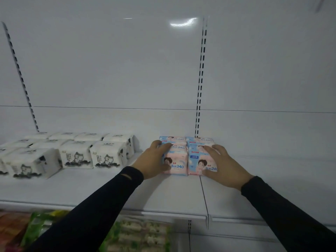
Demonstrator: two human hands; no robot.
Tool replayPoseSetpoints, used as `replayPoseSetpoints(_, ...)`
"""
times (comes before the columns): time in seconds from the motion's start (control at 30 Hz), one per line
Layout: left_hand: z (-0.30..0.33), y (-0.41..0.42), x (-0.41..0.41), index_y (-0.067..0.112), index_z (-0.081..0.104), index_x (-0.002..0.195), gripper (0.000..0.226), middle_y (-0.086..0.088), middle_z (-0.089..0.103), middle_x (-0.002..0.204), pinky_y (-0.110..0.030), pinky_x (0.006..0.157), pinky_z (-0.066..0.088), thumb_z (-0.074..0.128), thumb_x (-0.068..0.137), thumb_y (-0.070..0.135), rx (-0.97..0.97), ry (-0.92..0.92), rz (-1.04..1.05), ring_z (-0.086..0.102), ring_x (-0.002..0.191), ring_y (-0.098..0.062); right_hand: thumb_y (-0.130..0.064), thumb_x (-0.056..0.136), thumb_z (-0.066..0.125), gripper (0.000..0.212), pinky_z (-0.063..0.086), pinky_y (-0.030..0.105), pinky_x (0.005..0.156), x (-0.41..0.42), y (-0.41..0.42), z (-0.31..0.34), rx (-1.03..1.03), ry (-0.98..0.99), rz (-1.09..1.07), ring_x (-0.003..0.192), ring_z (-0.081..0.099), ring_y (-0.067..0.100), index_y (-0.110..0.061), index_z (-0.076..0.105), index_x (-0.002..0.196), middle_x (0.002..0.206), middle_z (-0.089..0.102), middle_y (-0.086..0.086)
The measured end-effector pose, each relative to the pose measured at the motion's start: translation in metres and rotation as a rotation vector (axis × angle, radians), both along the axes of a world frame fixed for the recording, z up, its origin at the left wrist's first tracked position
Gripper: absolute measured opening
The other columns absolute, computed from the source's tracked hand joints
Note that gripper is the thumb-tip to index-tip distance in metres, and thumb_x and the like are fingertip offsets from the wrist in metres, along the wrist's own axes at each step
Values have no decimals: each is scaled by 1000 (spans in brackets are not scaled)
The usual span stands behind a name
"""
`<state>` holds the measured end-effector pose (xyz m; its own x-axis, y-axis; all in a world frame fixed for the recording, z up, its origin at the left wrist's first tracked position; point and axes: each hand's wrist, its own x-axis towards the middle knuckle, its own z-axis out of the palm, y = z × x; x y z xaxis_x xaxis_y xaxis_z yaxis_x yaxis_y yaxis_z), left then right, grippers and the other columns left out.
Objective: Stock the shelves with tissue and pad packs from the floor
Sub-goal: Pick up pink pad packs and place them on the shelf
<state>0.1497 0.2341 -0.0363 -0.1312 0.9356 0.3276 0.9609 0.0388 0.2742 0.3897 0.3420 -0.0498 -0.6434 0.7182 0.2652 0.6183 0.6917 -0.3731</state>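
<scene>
- The pink-and-blue soft plastic pad packs (188,157) sit in a tight little block on the white metal shelf (181,193), pushed toward the back panel, right by the slotted upright (200,79).
- My left hand (154,160) is against the left side of the block, fingers laid over the top edge and thumb down at the front pack's lower corner. So it's cupping the packs, not closed into a fist.
- My right hand (224,166) mirrors that on the right side, fingers spread over the top, thumb low against the front face.
- Basically the block is sandwiched between my palms.
- My guess is these are light and squishy, and the film wrap looks slick, so single packs could slide or pop out of line if I squeeze too hard.
- Best hold is probably flat palms on the two outer sides, with even pressure, not pinching a corner.
- The white tissue packs with inky cat drawings (76,153) are in rows further left on the same shelf, well apart from my hands.
</scene>
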Motion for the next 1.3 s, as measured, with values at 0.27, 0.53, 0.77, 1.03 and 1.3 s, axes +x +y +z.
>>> replayPoseSetpoints(0.27, 11, -51, -12, 25, 33, 146, 68, -3, 33, 149, -34, 109, 33, 60, 88, 47, 105, -15, 130, 38, 134, -21, -48, 89, 57, 67, 27, 31, 113, -3, -28, 15, 243, 87, 72, 140, 24, 19, -22, 35, 146, 154, 24, 3)
replayPoseSetpoints(0.53, -4, -209, -12, 24, 57, 128, 45, 7, 56, 130, -22, 94, 36, 51, 93, 51, 278, -15, 490, 49, 119, -9, -55, 91, 46, 60, 27, 33, 110, -72, -106, 18, 308, 197, 526, 137, 30, 19, -24, 40, 142, 149, 34, 0)
replayPoseSetpoints(0.77, -52, -421, 19, 17, 64, 118, 33, 0, 61, 121, -24, 88, 39, 53, 95, 37, 268, 108, 984, 50, 113, -13, -51, 93, 48, 60, 35, 38, 108, -149, -246, -15, 255, 200, 909, 134, 37, 24, -18, 40, 142, 145, 39, 7)
replayPoseSetpoints(1.03, -135, -677, 79, 9, 59, 125, 44, -10, 58, 127, -39, 102, 39, 49, 97, 42, 174, 50, 1476, 48, 121, -26, -49, 94, 46, 61, 29, 36, 109, -212, -475, -73, 297, 185, 1182, 135, 33, 25, -18, 34, 146, 149, 34, 9)
replayPoseSetpoints(1.3, -202, -868, 131, 8, 63, 121, 49, -11, 62, 120, -38, 97, 42, 48, 92, 45, 65, -94, 1723, 53, 115, -26, -40, 94, 54, 56, 38, 43, 107, -252, -692, -154, 207, 128, 1494, 134, 37, 29, -12, 42, 141, 145, 38, 14)
